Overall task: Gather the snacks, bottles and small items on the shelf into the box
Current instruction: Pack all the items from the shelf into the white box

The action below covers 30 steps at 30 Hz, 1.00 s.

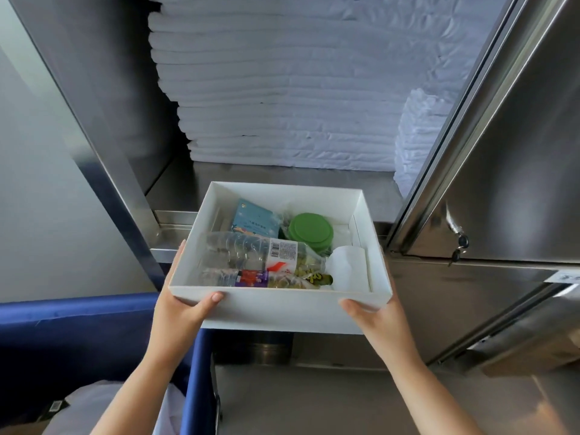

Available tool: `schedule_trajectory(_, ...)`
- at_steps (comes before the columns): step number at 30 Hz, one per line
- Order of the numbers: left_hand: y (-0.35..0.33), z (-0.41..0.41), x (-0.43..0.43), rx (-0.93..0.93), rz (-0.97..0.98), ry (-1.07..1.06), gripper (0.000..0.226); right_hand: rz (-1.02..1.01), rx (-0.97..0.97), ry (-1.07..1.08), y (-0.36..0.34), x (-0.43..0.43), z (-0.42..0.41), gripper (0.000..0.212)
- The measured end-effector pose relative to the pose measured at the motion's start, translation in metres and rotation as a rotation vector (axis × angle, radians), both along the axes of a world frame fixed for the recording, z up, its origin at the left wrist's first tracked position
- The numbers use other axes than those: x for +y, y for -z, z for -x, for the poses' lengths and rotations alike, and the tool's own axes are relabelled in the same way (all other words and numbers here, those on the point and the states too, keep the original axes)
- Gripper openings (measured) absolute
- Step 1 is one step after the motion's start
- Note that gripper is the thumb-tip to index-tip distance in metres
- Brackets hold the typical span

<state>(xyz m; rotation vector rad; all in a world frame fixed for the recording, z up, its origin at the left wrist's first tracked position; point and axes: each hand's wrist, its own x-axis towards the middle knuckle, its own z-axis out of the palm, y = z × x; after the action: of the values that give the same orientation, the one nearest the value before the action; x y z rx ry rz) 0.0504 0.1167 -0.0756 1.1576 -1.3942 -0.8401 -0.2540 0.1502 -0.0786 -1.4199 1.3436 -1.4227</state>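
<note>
L hand is gripping the white box at its near-left corner, thumb lying over the rim. R hand is gripping the near-right corner. The box's far end is hanging over the steel shelf, under stacked white linens; can't tell if touching. Lying inside: clear bottle, purple-label bottle, snack bag, blue packet, green-lidded tub & white paper roll.
</note>
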Motion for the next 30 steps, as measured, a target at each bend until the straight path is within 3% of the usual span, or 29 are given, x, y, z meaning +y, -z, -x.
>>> schedule_trajectory(2, 0.0, 0.0, 0.0, -0.018, 0.064, -0.04, 0.091, 0.088, 0.051, 0.065, 0.003, -0.001, -0.001, 0.102)
schedule_trajectory(4, -0.003, 0.0, 0.001, -0.118, 0.152, -0.128, 0.085, 0.254, 0.217, 0.158, 0.005, -0.002, 0.001, 0.084)
schedule_trajectory(8, -0.006, -0.008, -0.017, -0.416, 0.575, -0.081, 0.027, 0.598, 0.471, 0.183, -0.001, -0.013, 0.006, 0.045)
schedule_trajectory(12, -0.014, -0.015, -0.033, -0.623, 0.851, -0.097, 0.052, 0.772, 0.67, 0.252, -0.01, -0.024, 0.006, 0.054)
schedule_trajectory(16, -0.02, -0.008, -0.039, -0.622, 0.908, -0.189, 0.062, 0.816, 0.641, 0.347, -0.017, -0.031, 0.002, 0.064)
schedule_trajectory(30, -0.054, 0.018, -0.036, -0.592, 0.85, -0.245, 0.06, 0.835, 0.613, 0.447, -0.051, -0.024, 0.018, 0.054)
